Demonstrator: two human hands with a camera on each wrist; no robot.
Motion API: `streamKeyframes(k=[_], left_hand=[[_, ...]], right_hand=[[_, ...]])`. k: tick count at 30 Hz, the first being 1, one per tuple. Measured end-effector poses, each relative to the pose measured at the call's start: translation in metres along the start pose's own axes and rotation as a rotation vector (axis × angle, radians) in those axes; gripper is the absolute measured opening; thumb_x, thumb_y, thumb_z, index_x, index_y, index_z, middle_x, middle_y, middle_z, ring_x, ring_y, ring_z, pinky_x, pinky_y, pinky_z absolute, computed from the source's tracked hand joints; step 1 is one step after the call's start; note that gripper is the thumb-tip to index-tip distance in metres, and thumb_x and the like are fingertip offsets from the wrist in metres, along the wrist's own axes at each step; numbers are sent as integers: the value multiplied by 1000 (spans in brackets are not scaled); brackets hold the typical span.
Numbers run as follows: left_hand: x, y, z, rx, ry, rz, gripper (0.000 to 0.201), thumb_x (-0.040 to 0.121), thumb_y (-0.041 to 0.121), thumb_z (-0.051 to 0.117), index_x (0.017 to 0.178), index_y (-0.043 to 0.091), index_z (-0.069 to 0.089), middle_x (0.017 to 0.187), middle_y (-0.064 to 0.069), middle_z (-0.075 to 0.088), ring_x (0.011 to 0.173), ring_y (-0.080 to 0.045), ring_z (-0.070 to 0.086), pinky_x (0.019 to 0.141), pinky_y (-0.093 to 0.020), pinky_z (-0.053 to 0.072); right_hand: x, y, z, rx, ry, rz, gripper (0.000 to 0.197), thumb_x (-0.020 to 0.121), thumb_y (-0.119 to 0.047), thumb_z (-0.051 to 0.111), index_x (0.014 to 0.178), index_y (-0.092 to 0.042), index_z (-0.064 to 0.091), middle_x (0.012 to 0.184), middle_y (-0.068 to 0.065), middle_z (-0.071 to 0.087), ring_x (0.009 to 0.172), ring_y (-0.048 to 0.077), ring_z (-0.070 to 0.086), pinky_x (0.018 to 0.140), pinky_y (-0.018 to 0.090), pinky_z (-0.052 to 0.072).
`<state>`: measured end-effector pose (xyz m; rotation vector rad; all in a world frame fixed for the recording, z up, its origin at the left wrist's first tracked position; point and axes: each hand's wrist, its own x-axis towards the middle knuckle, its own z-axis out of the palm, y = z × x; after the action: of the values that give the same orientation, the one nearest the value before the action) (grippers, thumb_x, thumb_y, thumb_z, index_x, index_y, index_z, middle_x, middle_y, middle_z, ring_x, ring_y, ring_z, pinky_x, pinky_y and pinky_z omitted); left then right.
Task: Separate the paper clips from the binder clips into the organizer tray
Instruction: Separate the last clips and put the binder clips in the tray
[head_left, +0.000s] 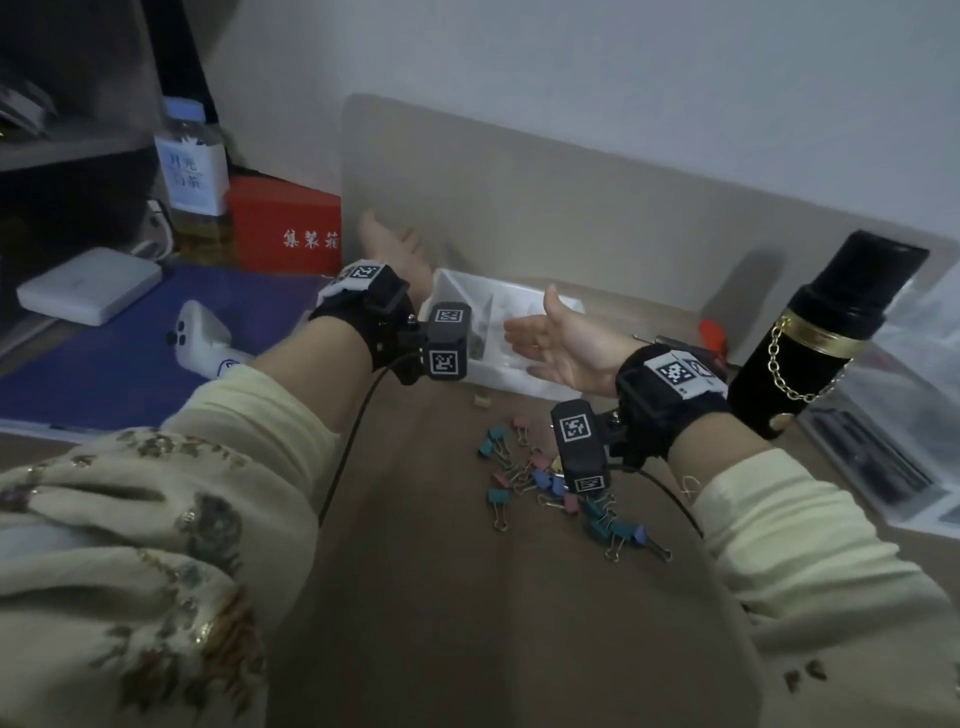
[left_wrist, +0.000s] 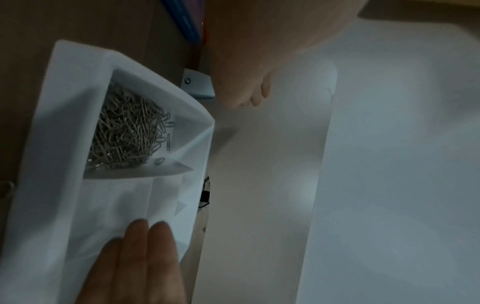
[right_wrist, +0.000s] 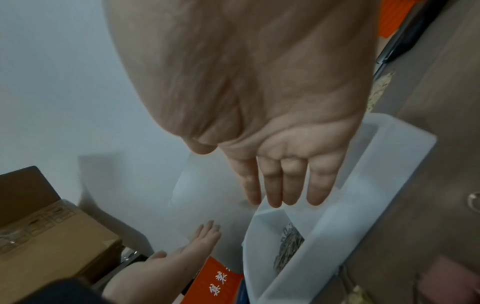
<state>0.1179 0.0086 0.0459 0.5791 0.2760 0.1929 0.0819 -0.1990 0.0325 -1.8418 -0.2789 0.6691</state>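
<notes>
A white organizer tray (head_left: 519, 382) stands at the back of the brown desk. Its left compartment holds a heap of silver paper clips (left_wrist: 127, 135), also seen in the right wrist view as paper clips (right_wrist: 288, 246). Several coloured binder clips (head_left: 545, 483) lie loose on the desk in front of the tray. My left hand (head_left: 397, 249) is raised beyond the tray's left end, fingers straight, holding nothing. My right hand (head_left: 550, 340) hovers over the tray's right part, palm turned left, fingers (right_wrist: 280, 185) straight and empty.
A black bottle with a gold chain (head_left: 810, 343) stands at the right. At the left are a red box (head_left: 285, 223), a clear bottle (head_left: 189, 161), a white device (head_left: 88, 291) and a white controller (head_left: 202, 332) on a blue mat. A beige board (head_left: 519, 197) backs the tray.
</notes>
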Motion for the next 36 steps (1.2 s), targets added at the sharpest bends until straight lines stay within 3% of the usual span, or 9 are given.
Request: streamKeyframes(k=[4, 7, 9, 11, 16, 20, 24, 32, 36], left_hand=[[-1, 5, -11, 28, -21, 40, 65, 99, 49, 18, 143, 4, 38, 149, -11, 38, 140, -24, 30, 113, -34, 21], [-4, 3, -17, 101, 52, 2, 54, 99, 47, 26, 115, 6, 56, 122, -12, 60, 112, -25, 56, 83, -33, 43], [-11, -2, -19, 182, 94, -53, 47, 98, 46, 31, 94, 7, 57, 99, -11, 63, 86, -24, 60, 68, -31, 44], [-20, -9, -23, 272, 109, -101, 44, 98, 41, 31, 82, 7, 55, 87, -9, 63, 75, -22, 58, 63, -30, 44], [-32, -27, -30, 324, 115, -154, 40, 99, 33, 28, 74, 11, 50, 78, -6, 59, 69, -21, 54, 59, -28, 41], [-39, -35, -32, 335, 108, -175, 38, 100, 33, 28, 81, 9, 51, 80, -7, 58, 71, -21, 55, 61, -29, 43], [-42, -33, -35, 346, 99, -188, 37, 100, 33, 28, 84, 10, 52, 81, -7, 59, 71, -20, 55, 63, -29, 44], [-38, -20, -41, 357, 103, -177, 37, 99, 32, 30, 77, 10, 50, 80, -6, 58, 71, -20, 54, 64, -28, 43], [-31, -14, -41, 347, 91, -178, 37, 98, 33, 33, 74, 11, 50, 79, -6, 58, 72, -20, 54, 66, -29, 45]], right_hand=[[5, 6, -7, -10, 44, 30, 74, 97, -55, 4, 142, -7, 38, 150, 10, 37, 139, 22, 34, 113, 38, 30], [0, 3, -4, -166, 60, 52, 51, 103, -40, 24, 126, -4, 52, 135, 16, 54, 105, 21, 59, 84, 30, 48], [-5, 2, -2, -402, 49, 84, 32, 100, -20, 43, 123, -2, 56, 122, 16, 62, 88, 19, 62, 64, 21, 46], [-5, 6, -1, -664, 26, 84, 29, 93, -7, 54, 121, -6, 61, 101, 0, 67, 79, 13, 61, 56, 14, 45], [2, 16, 17, -1109, 15, 80, 28, 79, -12, 71, 106, -16, 71, 107, 0, 69, 98, 15, 60, 94, 30, 48], [10, 18, 28, -1241, 87, 46, 32, 75, -11, 75, 107, -13, 71, 106, 2, 69, 101, 21, 61, 91, 32, 50], [11, 17, 34, -1379, 82, 61, 21, 83, -8, 63, 104, -4, 65, 92, 8, 60, 97, 26, 60, 74, 27, 48], [15, -4, 23, -1239, 5, 98, 19, 86, -6, 51, 97, -10, 65, 105, 5, 62, 102, 21, 57, 89, 33, 46], [29, -42, 16, -1056, 88, -36, 17, 90, -6, 51, 88, -13, 66, 88, 1, 65, 79, 9, 57, 93, 31, 42]])
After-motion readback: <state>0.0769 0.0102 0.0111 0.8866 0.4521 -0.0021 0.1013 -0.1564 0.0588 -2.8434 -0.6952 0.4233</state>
